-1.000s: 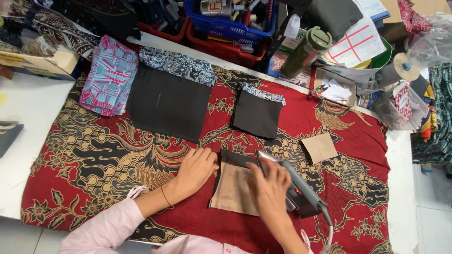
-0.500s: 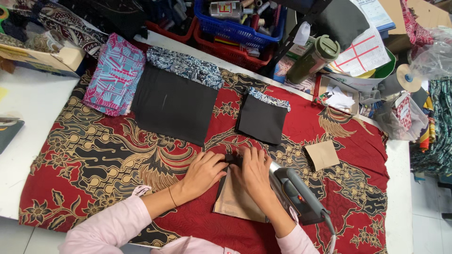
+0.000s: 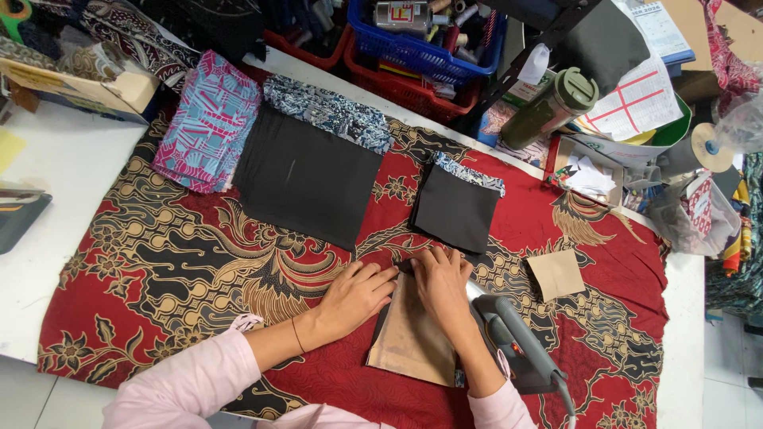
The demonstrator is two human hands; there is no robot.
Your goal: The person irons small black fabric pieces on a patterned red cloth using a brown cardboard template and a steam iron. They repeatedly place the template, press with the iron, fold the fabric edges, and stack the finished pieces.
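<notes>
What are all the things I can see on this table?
Batik cloth: one, red, black and gold, spread over the table.
Black fabric: one large piece, upper middle; one small piece to its right.
Patterned stack: one, blue and pink, upper left.
Tan piece: one, under the hands.
Tan square: one, right.
Iron: one, grey, beside the right arm.
Bottle: one, olive green, top right.
Baskets: one blue, one red, top.
Left hand: flat on the cloth at the tan piece's edge.
Right hand: pressing the tan piece's top.
</notes>
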